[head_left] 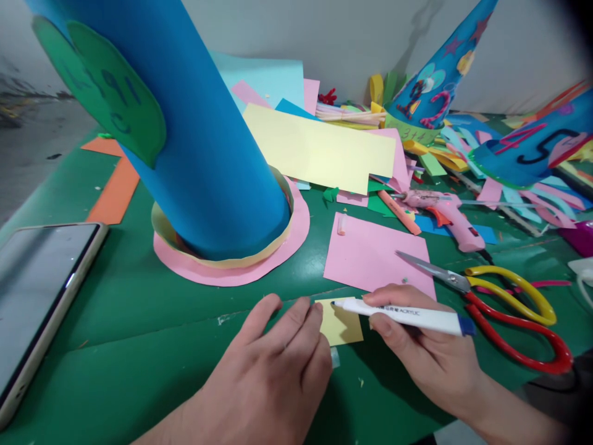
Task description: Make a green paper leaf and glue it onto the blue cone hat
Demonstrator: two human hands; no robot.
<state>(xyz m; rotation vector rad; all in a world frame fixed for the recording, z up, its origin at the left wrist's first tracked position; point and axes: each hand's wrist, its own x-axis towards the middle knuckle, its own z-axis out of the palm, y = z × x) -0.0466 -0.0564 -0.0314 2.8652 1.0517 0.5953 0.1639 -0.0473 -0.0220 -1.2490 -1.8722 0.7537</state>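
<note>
A small pale yellow paper piece [346, 327] lies on the green tabletop between my hands. My left hand [273, 364] is palm down with bent fingers, its fingertips holding the paper's left edge; the thumb's underside is hidden. In my right hand [428, 346] is a white acrylic marker [403, 314] with a dark blue end, pinched between thumb and fingers. Its dark tip points left over the paper's upper edge; whether it touches is unclear. Beyond my left hand, a tall blue paper cone [217, 154] with green leaf shapes leans in a pink-brimmed ring [231, 275].
A phone [41, 290] lies at left. Right of my marker are scissors [456, 281] with yellow and red handles, a pink paper sheet [370, 247] and a pink glue gun [451, 213]. Decorated blue cones [430, 93] and paper scraps crowd the back right.
</note>
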